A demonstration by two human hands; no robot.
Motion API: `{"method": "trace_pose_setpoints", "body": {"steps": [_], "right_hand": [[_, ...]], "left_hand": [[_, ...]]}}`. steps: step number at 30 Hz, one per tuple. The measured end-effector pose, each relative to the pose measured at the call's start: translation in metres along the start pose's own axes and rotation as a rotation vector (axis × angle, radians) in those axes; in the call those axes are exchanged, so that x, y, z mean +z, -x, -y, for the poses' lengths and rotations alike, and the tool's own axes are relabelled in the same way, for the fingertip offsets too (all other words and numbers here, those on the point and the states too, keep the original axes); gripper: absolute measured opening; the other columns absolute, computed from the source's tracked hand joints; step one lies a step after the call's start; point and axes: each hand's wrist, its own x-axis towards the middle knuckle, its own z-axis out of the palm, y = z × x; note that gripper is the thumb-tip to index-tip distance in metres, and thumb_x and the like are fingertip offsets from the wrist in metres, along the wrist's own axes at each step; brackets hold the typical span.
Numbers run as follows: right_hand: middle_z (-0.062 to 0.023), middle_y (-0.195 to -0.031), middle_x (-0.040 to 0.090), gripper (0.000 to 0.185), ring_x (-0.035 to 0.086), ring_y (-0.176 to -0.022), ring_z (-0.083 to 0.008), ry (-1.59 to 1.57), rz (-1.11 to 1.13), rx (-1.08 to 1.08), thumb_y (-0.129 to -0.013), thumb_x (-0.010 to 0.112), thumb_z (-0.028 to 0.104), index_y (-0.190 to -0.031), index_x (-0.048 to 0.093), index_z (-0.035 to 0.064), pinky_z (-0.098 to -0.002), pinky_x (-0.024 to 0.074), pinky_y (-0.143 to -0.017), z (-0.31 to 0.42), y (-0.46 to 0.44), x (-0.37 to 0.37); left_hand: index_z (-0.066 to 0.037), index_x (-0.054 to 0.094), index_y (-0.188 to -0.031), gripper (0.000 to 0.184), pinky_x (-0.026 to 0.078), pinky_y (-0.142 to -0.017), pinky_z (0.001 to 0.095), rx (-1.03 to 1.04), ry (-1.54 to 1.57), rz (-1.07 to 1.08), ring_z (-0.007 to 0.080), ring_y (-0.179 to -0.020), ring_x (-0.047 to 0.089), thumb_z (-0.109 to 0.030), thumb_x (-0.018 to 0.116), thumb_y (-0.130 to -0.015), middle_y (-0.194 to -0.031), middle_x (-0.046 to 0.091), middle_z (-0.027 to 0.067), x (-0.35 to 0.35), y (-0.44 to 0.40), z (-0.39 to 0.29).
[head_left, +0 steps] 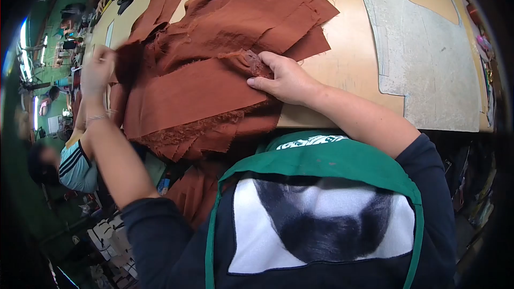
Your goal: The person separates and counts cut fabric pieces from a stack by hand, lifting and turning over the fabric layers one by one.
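A large pile of rust-brown fabric pieces [198, 85] lies on the wooden table, with frayed edges hanging over its front. My right hand [286, 79] grips a bunched, crinkled bit at the right end of the top piece, thumb and fingers pressed round it; a shiny, translucent patch shows beside the fingertips. At the left end of the pile my left hand [99, 69] is raised and smeared by motion. Its fingers are blurred, and whether they hold anything cannot be made out. Dark folded fabric stands up just beside it.
Grey pattern sheets [423, 59] lie on the table [342, 32] to the right. Dark cloth strips are at the back left. Another person in a light blue striped top [78, 167] is at the far left. More rust-brown fabric [195, 192] hangs below the table edge.
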Motion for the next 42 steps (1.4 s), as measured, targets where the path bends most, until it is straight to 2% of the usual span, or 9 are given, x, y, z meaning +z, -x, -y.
{"method": "trace_pose_setpoints", "body": {"steps": [1, 4, 7, 10, 13, 19, 25, 28, 42], "right_hand": [[-0.0088, -0.087, 0.058, 0.031, 0.052, -0.08, -0.0127, -0.001, 0.001, -0.012, -0.08, 0.064, 0.016, -0.103, 0.052, -0.0014, -0.028, 0.0435, -0.074, 0.0, 0.0, -0.001], [-0.0072, -0.088, 0.058, 0.03, 0.051, -0.081, -0.0115, -0.03, 0.02, -0.026, -0.082, 0.063, 0.016, -0.103, 0.052, -0.0016, -0.0275, 0.0435, -0.074, -0.005, -0.002, 0.0], [-0.0047, -0.087, 0.057, 0.029, 0.05, -0.08, -0.0103, -0.047, 0.024, -0.04, -0.083, 0.063, 0.018, -0.102, 0.052, -0.0013, -0.027, 0.0434, -0.073, -0.004, -0.001, -0.001], [-0.0158, -0.086, 0.06, 0.036, 0.058, -0.08, -0.0215, -0.191, 0.058, -0.016, -0.08, 0.064, 0.028, -0.096, 0.054, -0.0028, -0.0322, 0.0451, -0.073, -0.006, -0.001, -0.004], [0.0001, -0.079, 0.054, 0.025, 0.047, -0.072, -0.0064, -0.257, 0.098, 0.026, -0.085, 0.062, 0.023, -0.095, 0.053, 0.0022, -0.023, 0.042, -0.065, -0.002, 0.0, -0.005], [0.0034, -0.069, 0.045, 0.035, 0.041, -0.06, -0.0041, -0.237, 0.128, 0.116, -0.09, 0.05, 0.039, -0.094, 0.053, 0.005, -0.0197, 0.035, -0.047, 0.007, 0.004, -0.011], [0.0037, -0.068, 0.043, 0.038, 0.039, -0.058, -0.0043, -0.244, 0.098, 0.028, -0.091, 0.045, 0.043, -0.093, 0.053, 0.0057, -0.0195, 0.033, -0.045, 0.001, 0.004, -0.008], [-0.0076, -0.067, 0.052, 0.051, 0.048, -0.065, -0.0142, -0.209, 0.027, -0.015, -0.087, 0.048, 0.05, -0.079, 0.056, 0.0006, -0.0296, 0.0408, -0.058, -0.004, 0.002, -0.005], [-0.0085, -0.072, 0.055, 0.048, 0.05, -0.067, -0.015, -0.253, 0.045, -0.033, -0.087, 0.048, 0.047, -0.084, 0.059, -0.0001, -0.0293, 0.0418, -0.061, -0.004, 0.001, -0.005]], "left_hand": [[-0.001, 0.055, -0.078, 0.014, 0.044, -0.066, 0.0352, 0.005, -0.052, -0.045, 0.0278, -0.069, 0.055, -0.015, 0.054, -0.078, -0.076, 0.056, 0.0174, 0.024, 0.037, -0.063], [-0.001, 0.051, -0.085, 0.01, 0.045, -0.071, 0.0411, 0.25, -0.242, -0.058, 0.0372, -0.076, 0.052, -0.005, 0.051, -0.076, -0.086, 0.052, 0.0193, 0.094, 0.078, -0.077], [0.0, 0.054, -0.099, 0.022, 0.045, -0.08, 0.0398, 0.298, -0.057, -0.458, 0.0348, -0.088, 0.054, -0.004, 0.055, -0.077, -0.097, 0.055, 0.0159, 0.102, 0.102, -0.12], [0.0, 0.055, -0.101, 0.027, 0.045, -0.081, 0.0384, 0.313, 0.042, -0.55, 0.0312, -0.09, 0.054, -0.004, 0.061, -0.075, -0.099, 0.056, 0.0137, 0.089, 0.129, -0.162], [-0.004, 0.062, -0.082, 0.017, 0.045, -0.071, 0.0339, 0.454, 0.287, -0.336, 0.0251, -0.08, 0.055, -0.009, 0.071, -0.069, -0.084, 0.058, 0.0089, 0.095, 0.159, -0.204], [-0.001, 0.052, -0.067, 0.023, 0.04, -0.058, 0.0306, 0.262, 0.516, -0.09, 0.0224, -0.064, 0.05, -0.014, 0.071, -0.072, -0.071, 0.051, 0.009, 0.118, 0.167, -0.229], [-0.001, 0.048, -0.063, 0.029, 0.038, -0.053, 0.0321, 0.204, 0.413, -0.088, 0.0218, -0.059, 0.046, -0.018, 0.069, -0.074, -0.064, 0.046, 0.0093, 0.128, 0.164, -0.234], [0.0, 0.05, -0.065, 0.027, 0.039, -0.052, 0.0294, 0.166, 0.45, -0.082, 0.0185, -0.057, 0.047, -0.017, 0.069, -0.075, -0.065, 0.047, 0.0085, 0.128, 0.165, -0.233], [0.002, 0.055, -0.075, 0.016, 0.042, -0.053, 0.0248, 0.038, 0.65, 0.082, 0.0142, -0.058, 0.05, -0.011, 0.062, -0.081, -0.074, 0.05, 0.0082, 0.119, 0.168, -0.229]]}}
